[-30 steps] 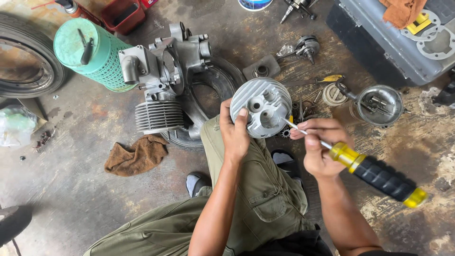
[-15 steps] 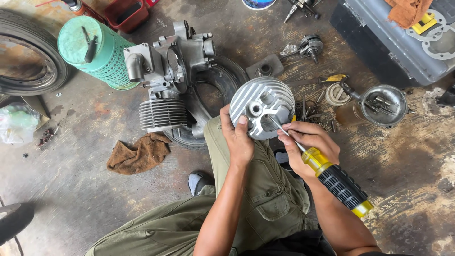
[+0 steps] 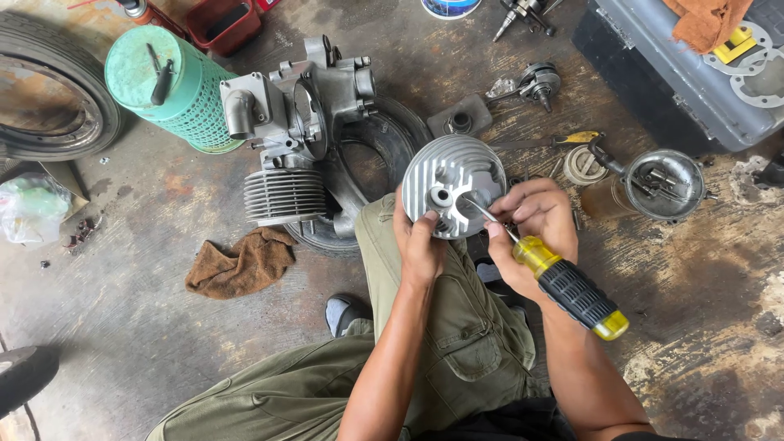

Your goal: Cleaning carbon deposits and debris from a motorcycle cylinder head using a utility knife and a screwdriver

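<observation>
A round, finned grey metal cylinder head (image 3: pixel 452 181) rests on my knee, fins facing me. My left hand (image 3: pixel 420 245) grips its lower left edge, thumb on the face. My right hand (image 3: pixel 532 222) holds a screwdriver (image 3: pixel 563 283) with a yellow and black handle; its metal tip lies against the centre of the head. My olive trousers (image 3: pixel 441 343) fill the bottom middle of the head view.
A finned engine block (image 3: pixel 298 131) lies on a tyre (image 3: pixel 384 155) just left of the head. A green mesh basket (image 3: pixel 175 86), a brown rag (image 3: pixel 241 261), another tyre (image 3: pixel 49 90), a round metal bowl of parts (image 3: pixel 663 184) and a grey case (image 3: pixel 694 65) surround me on the concrete floor.
My right hand moved left and brought the screwdriver tip from beside the cylinder head onto its centre. The left hand kept its hold on the head.
</observation>
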